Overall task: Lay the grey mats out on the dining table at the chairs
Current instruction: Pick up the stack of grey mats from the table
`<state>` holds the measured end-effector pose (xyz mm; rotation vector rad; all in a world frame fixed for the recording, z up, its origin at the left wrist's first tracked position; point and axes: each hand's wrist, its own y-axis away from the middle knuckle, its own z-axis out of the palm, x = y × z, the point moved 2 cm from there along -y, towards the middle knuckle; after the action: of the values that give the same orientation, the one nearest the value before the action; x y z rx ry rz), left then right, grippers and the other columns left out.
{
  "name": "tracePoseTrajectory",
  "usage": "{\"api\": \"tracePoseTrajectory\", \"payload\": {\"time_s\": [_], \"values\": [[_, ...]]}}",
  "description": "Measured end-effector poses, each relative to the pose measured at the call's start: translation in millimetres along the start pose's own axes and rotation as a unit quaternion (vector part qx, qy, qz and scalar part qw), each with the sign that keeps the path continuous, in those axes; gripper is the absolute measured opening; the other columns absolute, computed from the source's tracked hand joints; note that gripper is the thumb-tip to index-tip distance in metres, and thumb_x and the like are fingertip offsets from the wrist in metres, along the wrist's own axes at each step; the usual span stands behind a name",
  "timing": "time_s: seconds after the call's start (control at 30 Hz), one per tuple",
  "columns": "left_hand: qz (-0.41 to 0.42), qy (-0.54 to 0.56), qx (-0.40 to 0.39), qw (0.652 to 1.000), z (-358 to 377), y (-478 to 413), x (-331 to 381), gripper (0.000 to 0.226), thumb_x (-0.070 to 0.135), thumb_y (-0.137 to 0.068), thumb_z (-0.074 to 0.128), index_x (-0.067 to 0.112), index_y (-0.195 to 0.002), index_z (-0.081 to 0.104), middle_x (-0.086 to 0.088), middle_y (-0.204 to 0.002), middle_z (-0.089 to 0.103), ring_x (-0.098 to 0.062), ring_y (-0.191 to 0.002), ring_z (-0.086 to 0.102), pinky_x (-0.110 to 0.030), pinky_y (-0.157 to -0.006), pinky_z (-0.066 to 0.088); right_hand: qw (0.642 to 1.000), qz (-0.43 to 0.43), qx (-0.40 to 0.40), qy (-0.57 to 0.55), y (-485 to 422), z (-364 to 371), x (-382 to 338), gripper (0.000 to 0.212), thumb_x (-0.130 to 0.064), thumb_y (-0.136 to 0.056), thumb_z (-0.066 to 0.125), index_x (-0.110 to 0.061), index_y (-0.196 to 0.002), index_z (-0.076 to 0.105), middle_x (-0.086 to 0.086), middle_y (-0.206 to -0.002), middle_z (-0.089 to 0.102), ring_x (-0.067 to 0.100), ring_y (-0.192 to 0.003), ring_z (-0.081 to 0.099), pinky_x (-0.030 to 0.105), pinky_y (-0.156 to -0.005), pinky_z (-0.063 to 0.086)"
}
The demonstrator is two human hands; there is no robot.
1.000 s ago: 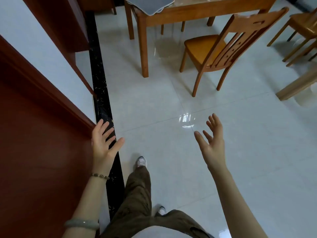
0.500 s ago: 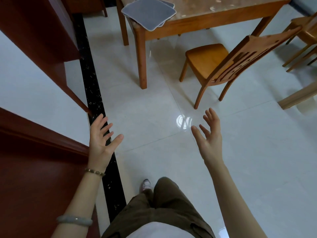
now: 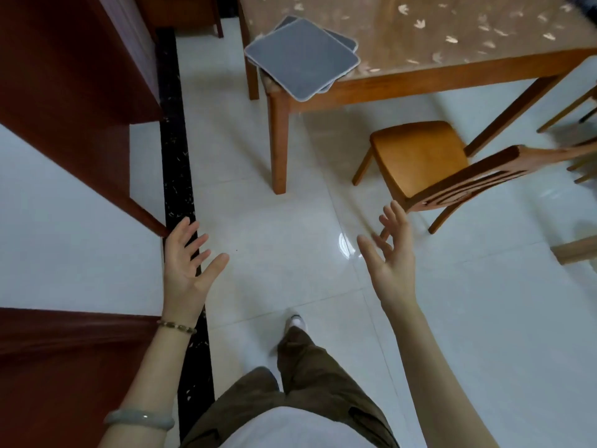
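Observation:
A stack of grey mats (image 3: 302, 56) with pale edging lies on the near left corner of the wooden dining table (image 3: 452, 71), overhanging the corner. The table top has a leaf-patterned cover. A wooden chair (image 3: 423, 156) stands on the floor in front of the table, partly under it. My left hand (image 3: 189, 268) and my right hand (image 3: 392, 260) are both raised over the floor, palms up, fingers spread, holding nothing. Both hands are well short of the table and the mats.
A dark red wooden cabinet (image 3: 74, 76) fills the left side, with a black floor strip (image 3: 176, 156) beside it. More chair legs (image 3: 568, 114) show at the right edge. A pale wooden piece (image 3: 575, 250) juts in at the right. The floor is glossy white tile.
I have walked toward the table: the mats, table and chair are nearer and lower in view. Both hands stay open and raised in much the same pose.

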<state>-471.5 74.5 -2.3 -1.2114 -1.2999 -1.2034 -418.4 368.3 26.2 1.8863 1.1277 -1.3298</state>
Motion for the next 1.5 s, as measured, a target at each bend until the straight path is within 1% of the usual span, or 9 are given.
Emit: {"api": "tracePoseTrajectory", "payload": {"time_s": [0.1, 0.2, 0.47, 0.63, 0.8, 0.97, 1.13, 1.3, 1.5], "values": [[0.004, 0.003, 0.021, 1.0, 12.5, -38.3, 5.2, 0.084, 0.035, -0.064, 0.077, 0.034, -0.137, 0.035, 0.007, -0.139, 0.044, -0.014, -0.126, 0.049, -0.034, -0.101, 0.043, 1.0, -0.013, -0.017, -0.006, -50.4, 10.1, -6.6, 0.067, -0.046, -0.084, 0.06, -0.04, -0.14, 0.026, -0.004, -0.148, 0.038, 0.008, -0.127, 0.044, 0.03, -0.103, 0.043], [0.004, 0.007, 0.033, 0.999, 18.9, -73.1, 8.6, 0.085, 0.036, -0.065, 0.076, 0.029, -0.139, 0.035, 0.014, -0.137, 0.044, -0.014, -0.126, 0.049, -0.037, -0.103, 0.043, 0.999, -0.013, -0.031, -0.002, -94.3, 26.1, -11.9, 0.067, -0.044, -0.084, 0.061, -0.038, -0.141, 0.026, -0.003, -0.148, 0.039, 0.011, -0.13, 0.044, 0.04, -0.105, 0.044], [0.006, 0.007, 0.051, 0.999, 9.5, -178.5, 8.2, 0.088, 0.033, -0.066, 0.076, 0.022, -0.142, 0.033, 0.01, -0.14, 0.045, -0.013, -0.125, 0.05, -0.033, -0.101, 0.043, 0.999, -0.021, -0.04, 0.006, -190.9, 95.4, -25.0, 0.069, -0.042, -0.084, 0.062, -0.035, -0.143, 0.026, -0.006, -0.147, 0.039, 0.008, -0.128, 0.045, 0.03, -0.102, 0.043], [0.011, -0.004, 0.026, 1.0, -18.3, -267.4, 7.4, 0.083, 0.026, -0.07, 0.075, 0.023, -0.142, 0.034, 0.001, -0.144, 0.043, -0.011, -0.125, 0.05, -0.024, -0.096, 0.046, 1.0, 0.001, -0.014, 0.001, -247.2, 158.1, -37.6, 0.071, -0.043, -0.082, 0.062, -0.033, -0.143, 0.026, -0.006, -0.149, 0.038, 0.009, -0.128, 0.044, 0.031, -0.102, 0.043], [0.02, -0.025, -0.002, 0.999, -52.0, -362.3, 25.3, 0.078, 0.02, -0.074, 0.072, 0.023, -0.142, 0.034, 0.004, -0.143, 0.043, -0.006, -0.123, 0.051, -0.019, -0.094, 0.046, 0.999, 0.007, 0.026, -0.033, -303.6, 219.9, -64.5, 0.07, -0.036, -0.084, 0.065, -0.034, -0.143, 0.028, -0.008, -0.146, 0.04, 0.008, -0.129, 0.043, 0.038, -0.104, 0.044], [0.028, -0.033, -0.033, 0.999, -75.2, -463.0, 39.4, 0.079, 0.02, -0.073, 0.073, 0.024, -0.142, 0.035, 0.005, -0.143, 0.044, -0.007, -0.124, 0.05, -0.024, -0.096, 0.046, 0.997, -0.005, 0.057, -0.055, -365.4, 284.5, -97.7, 0.067, -0.039, -0.086, 0.066, -0.036, -0.141, 0.028, -0.009, -0.145, 0.042, 0.01, -0.13, 0.045, 0.044, -0.103, 0.045], [0.026, -0.027, -0.067, 0.997, -70.7, -529.7, 38.9, 0.078, 0.029, -0.072, 0.075, 0.028, -0.141, 0.036, 0.01, -0.143, 0.043, -0.008, -0.126, 0.049, -0.027, -0.099, 0.045, 0.997, 0.004, 0.061, -0.053, -405.7, 312.0, -103.0, 0.068, -0.045, -0.084, 0.065, -0.04, -0.14, 0.027, -0.014, -0.143, 0.041, 0.005, -0.13, 0.043, 0.037, -0.104, 0.043], [0.014, -0.025, -0.093, 0.995, -50.7, -586.4, 32.9, 0.075, 0.034, -0.071, 0.074, 0.037, -0.137, 0.038, 0.007, -0.144, 0.043, -0.009, -0.126, 0.049, -0.033, -0.101, 0.044, 0.996, 0.017, 0.08, -0.046, -455.6, 323.5, -93.5, 0.067, -0.04, -0.085, 0.066, -0.04, -0.14, 0.029, -0.029, -0.134, 0.041, 0.002, -0.129, 0.043, 0.031, -0.1, 0.044], [0.013, -0.037, -0.118, 0.992, -11.2, -656.0, 32.7, 0.072, 0.023, -0.074, 0.072, 0.032, -0.137, 0.038, 0.006, -0.143, 0.043, -0.008, -0.125, 0.049, -0.035, -0.103, 0.043, 0.994, 0.021, 0.102, -0.032, -519.6, 327.6, -87.6, 0.069, -0.039, -0.085, 0.063, -0.029, -0.144, 0.028, -0.012, -0.142, 0.04, 0.006, -0.13, 0.042, 0.035, -0.102, 0.044]]}}
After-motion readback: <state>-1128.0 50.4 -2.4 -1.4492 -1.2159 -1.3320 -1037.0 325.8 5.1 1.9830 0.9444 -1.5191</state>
